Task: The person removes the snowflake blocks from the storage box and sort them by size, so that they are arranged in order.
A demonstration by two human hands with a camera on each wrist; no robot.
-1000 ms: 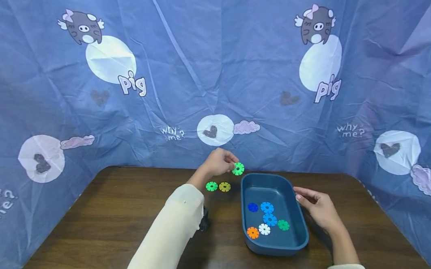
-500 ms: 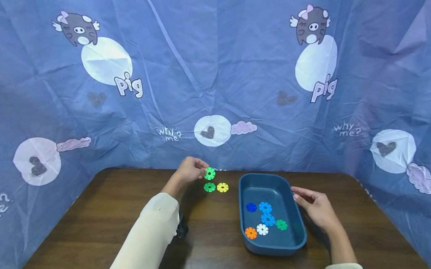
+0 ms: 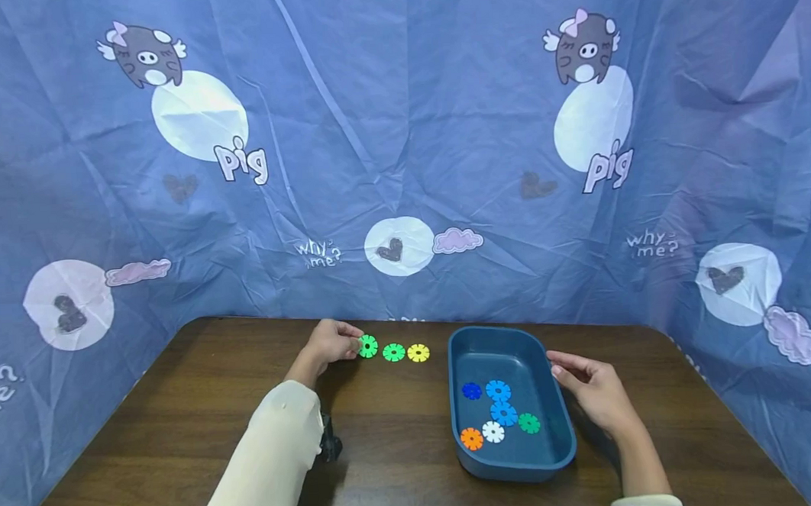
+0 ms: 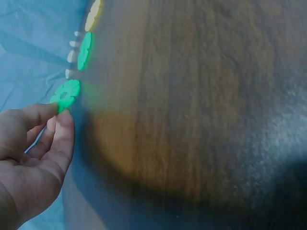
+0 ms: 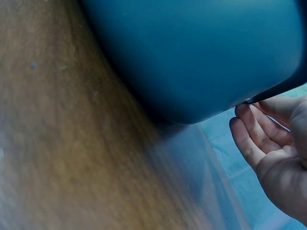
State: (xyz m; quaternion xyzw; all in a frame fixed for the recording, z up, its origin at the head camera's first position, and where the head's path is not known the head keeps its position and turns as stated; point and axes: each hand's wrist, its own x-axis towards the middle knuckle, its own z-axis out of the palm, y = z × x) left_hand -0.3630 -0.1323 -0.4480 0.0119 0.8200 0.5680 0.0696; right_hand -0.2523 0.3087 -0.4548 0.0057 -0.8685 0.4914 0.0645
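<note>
My left hand (image 3: 329,342) pinches a bright green snowflake disc (image 3: 368,347) between thumb and fingers at the far side of the table. In the left wrist view this green disc (image 4: 66,94) is tilted at the fingertips; I cannot tell whether it touches the tabletop. To its right lie another green disc (image 3: 393,352) and a yellow disc (image 3: 418,352), roughly in a row. My right hand (image 3: 595,392) holds the right rim of a dark blue bin (image 3: 460,403), its fingertips (image 5: 242,109) under the rim in the right wrist view.
Inside the bin lie several discs: a dark blue disc (image 3: 472,391), two lighter blue discs (image 3: 503,413), a white disc (image 3: 494,432), an orange disc (image 3: 472,438) and a darker green disc (image 3: 529,423). Behind the brown table (image 3: 181,440) hangs a blue printed curtain (image 3: 344,134).
My left hand has carried the green disc leftward from beside the bin, past the other two discs, and lowered it to the left end of their row. My right hand stays at the bin.
</note>
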